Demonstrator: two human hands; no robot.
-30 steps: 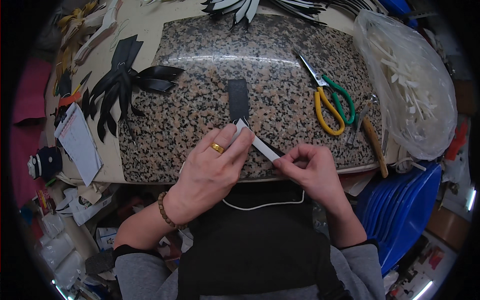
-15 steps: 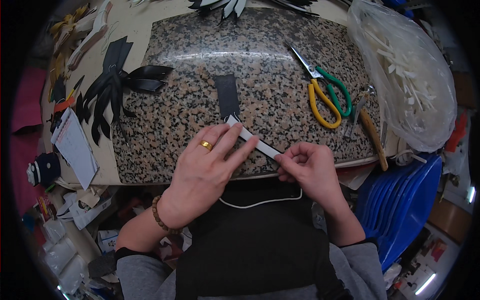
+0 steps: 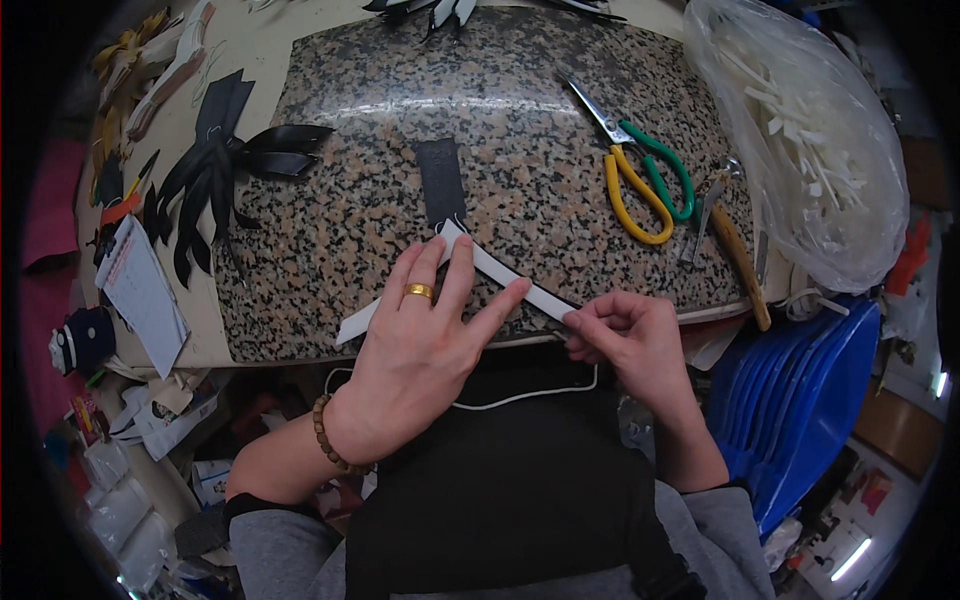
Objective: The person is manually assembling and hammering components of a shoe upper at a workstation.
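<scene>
A white strip (image 3: 530, 294) with a dark edge slants across the speckled stone slab in front of me. My left hand (image 3: 420, 305) lies over its upper end with fingers stretched out and pressing down; a gold ring and a beaded bracelet are on that arm. Between thumb and fingers, my right hand (image 3: 627, 335) pinches the lower right end of the strip at the slab's near edge. A dark flat strap (image 3: 440, 182) lies just beyond my left fingertips and meets the white piece there. Another white strip end (image 3: 358, 322) shows left of my left hand.
Scissors (image 3: 630, 160) with yellow and green handles lie open on the slab, beside a wooden-handled tool (image 3: 738, 258). A clear bag of white strips (image 3: 800, 150) sits at right, above stacked blue plastic pieces (image 3: 800, 390). Black strap bundles (image 3: 210, 160) and a notepad (image 3: 143, 295) lie left.
My right hand has moved slightly right and down with the strip's end. A white strip end has come into sight left of my left hand. The whole view has shifted a little.
</scene>
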